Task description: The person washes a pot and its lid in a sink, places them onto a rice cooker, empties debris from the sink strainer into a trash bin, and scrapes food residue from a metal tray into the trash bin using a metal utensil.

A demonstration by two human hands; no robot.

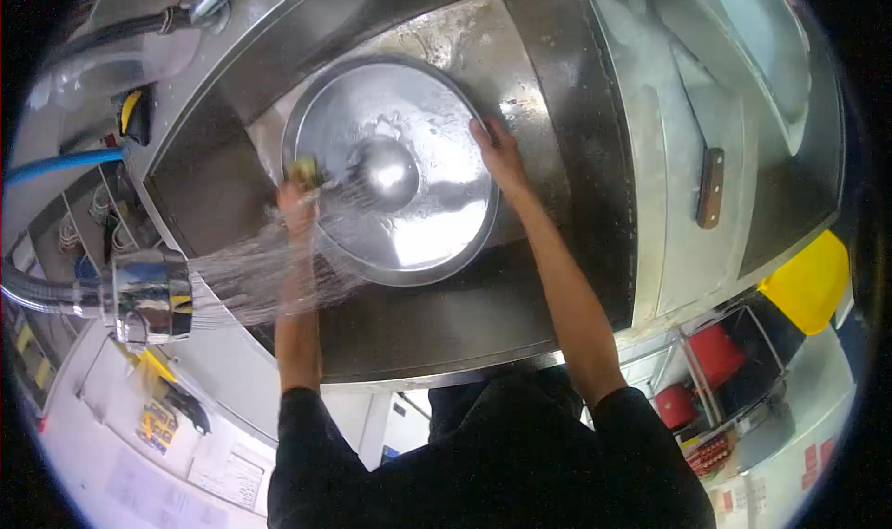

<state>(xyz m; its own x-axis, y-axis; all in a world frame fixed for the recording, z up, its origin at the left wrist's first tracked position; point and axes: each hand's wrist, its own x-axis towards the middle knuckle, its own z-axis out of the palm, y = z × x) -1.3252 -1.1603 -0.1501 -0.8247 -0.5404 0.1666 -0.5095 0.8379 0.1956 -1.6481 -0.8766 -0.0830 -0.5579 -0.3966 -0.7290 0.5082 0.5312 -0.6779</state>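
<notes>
A large round metal pan (pixel 437 143) with a raised centre lies tilted in the steel sink (pixel 446 325). My left hand (pixel 297 204) is closed on a small yellow-green sponge (pixel 305 171) at the pan's left rim. On the opposite side, my right hand (pixel 500 157) grips the pan's right rim, fingers bent over the edge. Water sprays from a chrome spray head (pixel 151 297) at the left, across my left forearm and onto the pan. The pan's inner surface is wet and shiny.
On the right drainboard (pixel 683 250) lies a knife with a brown handle (pixel 711 188). A white tray (pixel 762 37) stands at the upper right. Below it hangs something yellow (pixel 811 283). A blue hose (pixel 65 164) and a faucet (pixel 212 7) are at the left.
</notes>
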